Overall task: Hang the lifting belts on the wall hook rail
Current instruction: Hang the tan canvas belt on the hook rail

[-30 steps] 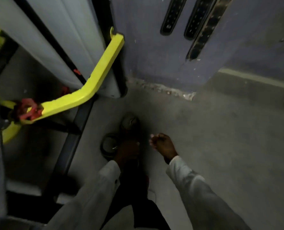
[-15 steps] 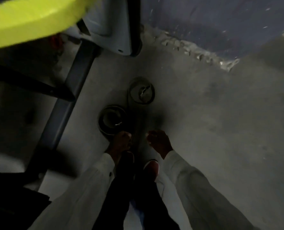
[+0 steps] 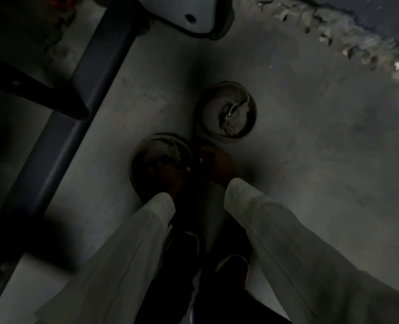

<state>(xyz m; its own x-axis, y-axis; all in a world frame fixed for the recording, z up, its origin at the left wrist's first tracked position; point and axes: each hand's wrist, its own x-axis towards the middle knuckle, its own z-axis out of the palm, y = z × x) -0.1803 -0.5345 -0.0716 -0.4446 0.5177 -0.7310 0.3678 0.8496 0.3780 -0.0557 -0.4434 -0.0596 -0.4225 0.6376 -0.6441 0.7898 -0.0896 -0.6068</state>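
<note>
Two coiled lifting belts lie on the grey floor. The far belt (image 3: pixel 226 111) shows a pale inner face and a metal buckle in its middle. The near belt (image 3: pixel 147 160) is darker and sits just left of it. My left hand (image 3: pixel 170 177) rests over the near belt's right side, inside the coil. My right hand (image 3: pixel 218 163) is beside it with curled fingers at the coil's right rim. The dim light hides whether either hand grips the belt. No hook rail is visible.
A dark metal machine frame (image 3: pixel 81 94) runs diagonally along the left, with a white rounded foot (image 3: pixel 191 15) at the top. Crumbled plaster lines the wall base (image 3: pixel 357 43) at upper right. My shoes (image 3: pixel 231 265) stand just behind my hands.
The view has dropped closer to the floor, and the yellow bar and wall have left the frame. Both hands have moved forward and down onto the near coiled belt.
</note>
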